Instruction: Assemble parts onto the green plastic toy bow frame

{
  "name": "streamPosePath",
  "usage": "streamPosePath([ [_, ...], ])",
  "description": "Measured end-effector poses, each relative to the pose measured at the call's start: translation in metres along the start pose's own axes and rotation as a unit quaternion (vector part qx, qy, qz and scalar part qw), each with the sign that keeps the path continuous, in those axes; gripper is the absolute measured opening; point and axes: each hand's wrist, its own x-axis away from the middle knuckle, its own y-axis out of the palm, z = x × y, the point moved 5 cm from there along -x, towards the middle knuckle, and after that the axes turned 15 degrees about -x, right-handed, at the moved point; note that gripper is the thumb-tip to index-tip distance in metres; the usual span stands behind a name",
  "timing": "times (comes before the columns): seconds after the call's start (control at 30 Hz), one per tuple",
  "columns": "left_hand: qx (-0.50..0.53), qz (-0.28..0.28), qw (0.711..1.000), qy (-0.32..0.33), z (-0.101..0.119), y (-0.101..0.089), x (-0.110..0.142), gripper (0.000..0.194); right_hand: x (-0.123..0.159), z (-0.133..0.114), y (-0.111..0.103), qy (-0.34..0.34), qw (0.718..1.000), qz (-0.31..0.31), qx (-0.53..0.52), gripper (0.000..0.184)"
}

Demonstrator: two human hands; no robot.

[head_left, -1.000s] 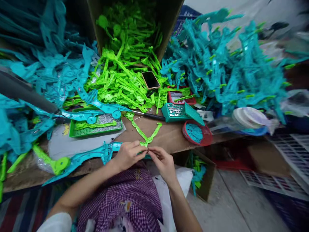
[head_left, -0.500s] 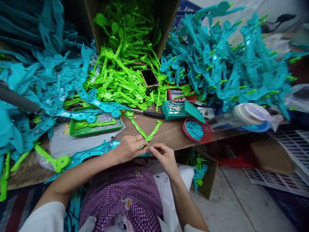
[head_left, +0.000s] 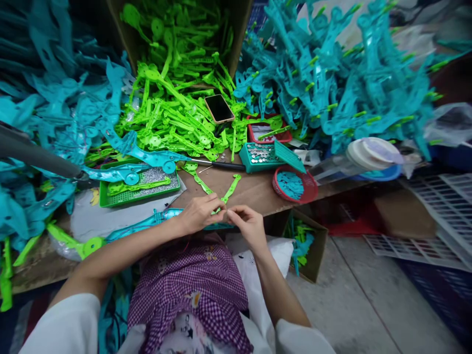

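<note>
At the front edge of the bench my left hand (head_left: 202,213) and my right hand (head_left: 248,223) meet fingertip to fingertip. Both are closed in a pinch; what lies between the fingers is too small to make out. A bit of green shows by my left fingertips. Under my left hand and forearm lies a long blue plastic part (head_left: 134,226), partly hidden. Just beyond the fingers, two green plastic arms (head_left: 230,188) form a V, its point partly covered by my left hand.
A green tray (head_left: 105,201) of small metal pieces, a teal box (head_left: 246,163) of metal discs and a red basket (head_left: 312,192) of blue pieces stand around. Behind are a phone (head_left: 219,108), a black-handled tool (head_left: 228,166), green parts (head_left: 177,118) and blue parts (head_left: 313,83).
My view has shifted, so the bench things appear slightly higher and further left. My hands stay pinched together at the same place above the blue part.
</note>
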Motion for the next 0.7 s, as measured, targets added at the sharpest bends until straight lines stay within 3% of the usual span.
streamPosePath([
  [0.1,0.031,-0.012,0.999,-0.011,-0.003,0.000,-0.015,0.018,-0.006,-0.001,-0.011,-0.013,0.999,0.030,-0.003,0.025],
  [0.17,0.057,-0.054,0.996,-0.039,-0.011,0.003,-0.029,0.018,-0.017,-0.001,-0.021,-0.034,0.998,0.052,0.011,0.026],
  [0.3,0.090,-0.157,0.974,-0.133,-0.037,0.021,-0.058,0.026,-0.053,0.009,-0.038,-0.055,0.994,0.076,0.051,0.030],
  [0.4,0.068,-0.175,0.967,-0.174,-0.053,0.037,-0.072,0.020,-0.073,0.021,-0.044,-0.031,0.993,0.084,0.072,0.037],
  [0.57,0.065,-0.215,0.956,-0.189,-0.061,0.068,-0.074,0.024,-0.080,0.029,-0.046,-0.010,0.983,0.084,0.161,0.035],
  [0.7,0.094,-0.256,0.949,-0.158,-0.062,0.081,-0.073,0.030,-0.079,0.028,-0.046,-0.012,0.964,0.072,0.254,0.027],
])
